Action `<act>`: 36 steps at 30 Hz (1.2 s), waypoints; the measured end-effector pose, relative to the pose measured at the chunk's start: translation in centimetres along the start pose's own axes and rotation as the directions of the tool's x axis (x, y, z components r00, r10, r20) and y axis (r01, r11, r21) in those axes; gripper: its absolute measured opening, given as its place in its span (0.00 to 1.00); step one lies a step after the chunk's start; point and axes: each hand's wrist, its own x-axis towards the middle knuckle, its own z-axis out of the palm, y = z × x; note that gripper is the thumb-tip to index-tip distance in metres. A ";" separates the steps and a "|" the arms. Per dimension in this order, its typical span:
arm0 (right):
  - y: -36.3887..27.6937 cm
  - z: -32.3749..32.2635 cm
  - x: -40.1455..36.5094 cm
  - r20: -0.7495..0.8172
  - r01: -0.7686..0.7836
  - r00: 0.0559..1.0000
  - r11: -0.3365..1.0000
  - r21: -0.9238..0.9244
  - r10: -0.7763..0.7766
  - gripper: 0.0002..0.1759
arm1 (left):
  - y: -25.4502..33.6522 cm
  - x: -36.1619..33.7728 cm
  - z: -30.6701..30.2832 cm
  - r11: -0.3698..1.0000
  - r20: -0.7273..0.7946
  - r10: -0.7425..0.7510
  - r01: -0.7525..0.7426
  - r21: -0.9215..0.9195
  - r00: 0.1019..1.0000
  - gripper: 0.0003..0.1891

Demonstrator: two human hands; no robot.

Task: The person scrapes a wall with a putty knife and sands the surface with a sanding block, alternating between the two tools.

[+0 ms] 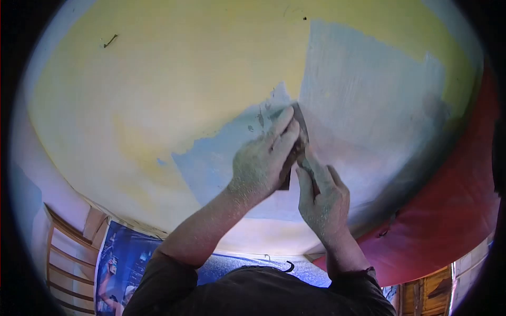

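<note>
A wide, dark scraper lies against a painted wall, its lower end showing below my fingers. My left hand is closed over the blade from the left, fingers pointing up and pressing it to the surface. From below right, my right hand grips the tool around its middle, index finger stretched along it. Most of the handle is hidden by my fingers. Pale dust speckles both hands and forearms. Around the tool, the yellow coat gives way to a bare blue-grey patch and a larger whitish-blue patch.
A bent nail sticks out at upper left. Red sheeting hangs along the right side. At lower left are a wooden slatted frame and a blue printed poster. Wooden boards show at lower right.
</note>
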 end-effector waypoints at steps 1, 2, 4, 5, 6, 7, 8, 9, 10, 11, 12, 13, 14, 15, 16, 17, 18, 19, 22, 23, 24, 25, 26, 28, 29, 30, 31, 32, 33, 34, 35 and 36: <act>-0.3 0.0 1.2 -0.026 0.026 0.999 1.000 0.017 -0.026 0.29 | -0.5 0.9 -0.4 0.999 -0.033 0.024 -0.025 -0.023 0.999 0.32; -0.6 0.1 1.7 -0.053 0.049 0.997 0.998 0.033 -0.047 0.29 | -0.5 1.1 -0.8 0.999 -0.011 0.003 -0.003 -0.034 1.000 0.33; -0.6 0.4 1.6 -0.054 0.030 0.998 0.998 0.046 -0.028 0.29 | -0.7 1.6 -1.4 0.999 0.014 -0.033 0.033 -0.041 0.999 0.35; -0.5 0.6 1.2 -0.042 0.018 0.999 0.999 0.038 -0.016 0.29 | -0.5 1.4 -1.6 0.996 0.039 -0.058 0.061 -0.062 0.998 0.35; -0.4 0.7 0.9 -0.031 0.006 0.999 1.000 0.031 -0.005 0.29 | -0.1 1.0 -1.5 0.996 0.056 -0.062 0.065 -0.053 0.996 0.35; -0.4 0.6 0.6 -0.027 -0.013 1.000 0.999 0.049 0.015 0.29 | 0.2 0.5 -1.1 0.997 0.069 -0.064 0.067 -0.043 0.996 0.34; -0.4 0.4 0.3 -0.023 -0.028 0.999 0.997 0.067 0.030 0.29 | 0.1 0.3 -0.6 0.997 0.077 -0.066 0.069 -0.032 0.995 0.34; -0.2 0.3 0.3 -0.017 -0.046 0.999 0.995 0.085 0.048 0.29 | 0.0 0.6 -0.5 1.000 0.030 0.016 -0.016 -0.006 0.999 0.32; -0.2 0.3 1.0 -0.049 -0.005 0.999 0.997 0.073 0.008 0.29 | -0.4 1.2 -0.5 0.999 -0.011 0.037 -0.037 0.009 0.999 0.32; -0.3 0.5 2.1 -0.074 0.028 0.997 0.998 0.060 -0.024 0.29 | -1.0 2.3 -0.7 0.998 -0.046 0.056 -0.055 0.020 0.997 0.32; -0.5 0.9 2.6 -0.097 0.057 0.994 0.997 0.045 -0.052 0.28 | -1.3 2.9 -1.2 0.997 -0.076 0.072 -0.070 0.029 0.995 0.31; -0.6 1.0 2.6 -0.095 0.051 0.994 0.997 0.050 -0.046 0.28 | -1.2 3.0 -1.8 0.999 -0.029 0.030 -0.030 0.019 0.999 0.31; -0.6 1.0 2.6 -0.095 0.049 0.995 0.997 0.057 -0.044 0.28 | -1.1 2.9 -1.7 0.999 -0.042 0.035 -0.035 0.005 0.999 0.31; -0.7 1.1 2.6 -0.094 0.046 0.995 0.997 0.066 -0.039 0.28 | -1.1 2.6 -1.5 0.999 -0.053 0.040 -0.040 -0.008 0.998 0.30; -0.6 1.0 1.9 -0.074 0.021 0.997 0.998 0.056 -0.017 0.28 | -1.1 2.1 -1.3 0.999 -0.061 0.043 -0.044 -0.022 0.997 0.30; -0.5 0.9 0.9 -0.059 0.000 0.998 0.999 0.046 0.003 0.28 | -0.9 1.4 -1.1 0.999 -0.018 0.002 -0.002 -0.039 1.000 0.31; -0.3 0.8 0.5 -0.047 -0.017 0.999 0.999 0.034 0.019 0.28 | -0.3 0.7 -0.7 0.998 0.020 -0.035 0.036 -0.052 0.999 0.32; -0.3 0.7 0.9 -0.050 -0.006 0.999 1.000 0.020 0.007 0.28 | 0.1 0.6 -0.6 0.995 0.055 -0.073 0.077 -0.064 0.996 0.33; -0.6 0.4 1.9 -0.064 0.013 0.998 1.000 -0.001 -0.013 0.28 | -0.1 2.6 -1.1 1.000 -0.082 0.004 -0.003 0.009 0.997 0.33; -0.9 0.9 2.9 -0.082 0.033 0.996 0.999 0.014 -0.032 0.28 | -0.7 3.1 -1.6 0.999 -0.025 -0.041 0.041 0.009 0.999 0.34; -1.2 1.2 3.6 -0.104 0.059 0.993 0.998 0.031 -0.055 0.29 | -1.1 3.1 -1.7 0.999 -0.039 -0.030 0.030 0.009 0.999 0.32; -1.4 1.2 3.7 -0.082 0.056 0.995 0.998 0.036 -0.053 0.28 | -1.6 3.2 -1.8 1.000 -0.059 -0.015 0.016 0.014 0.998 0.31; -1.3 1.0 3.4 -0.062 0.037 0.997 0.999 0.020 -0.036 0.28 | -1.8 3.2 -1.7 1.000 -0.075 0.002 0.000 0.020 0.997 0.30; -1.1 0.6 2.5 -0.020 -0.006 1.000 1.000 -0.014 0.006 0.28 | -1.4 2.3 -1.1 1.000 -0.050 0.008 -0.007 0.019 0.999 0.31; -1.1 0.6 2.1 -0.028 -0.014 1.000 1.000 -0.011 0.013 0.29 | -0.8 1.5 -0.7 1.000 -0.006 -0.029 0.029 0.007 1.000 0.32; -0.9 0.6 1.7 -0.035 -0.016 0.999 1.000 -0.010 0.015 0.29 | -0.4 1.3 -0.5 0.998 0.032 -0.066 0.067 -0.005 0.997 0.33; -0.7 0.5 1.5 -0.039 -0.019 0.999 1.000 -0.011 0.018 0.29 | -0.4 1.7 -0.4 0.999 -0.016 -0.019 0.019 0.033 1.000 0.33; -0.9 0.4 2.1 -0.042 -0.004 0.999 1.000 -0.008 0.004 0.29 | -0.5 2.2 -0.8 0.999 -0.031 -0.016 0.017 0.044 0.999 0.33; -1.3 0.6 3.2 -0.045 0.008 0.999 1.000 -0.002 -0.008 0.29 | -1.0 3.1 -1.4 0.998 -0.043 -0.013 0.015 0.057 0.999 0.33; -1.5 0.7 3.8 -0.048 0.018 0.999 1.000 0.007 -0.018 0.29 | -1.3 3.5 -1.8 0.997 -0.051 -0.009 0.013 0.072 0.999 0.33; -1.4 1.1 3.9 -0.056 0.037 0.998 0.999 0.021 -0.036 0.29 | -1.8 3.5 -1.8 0.999 -0.057 -0.008 0.010 0.036 0.998 0.33; -1.2 0.9 3.7 -0.043 0.032 0.999 0.999 0.009 -0.031 0.29 | -1.6 3.4 -1.7 1.000 -0.051 -0.014 0.014 0.009 0.999 0.33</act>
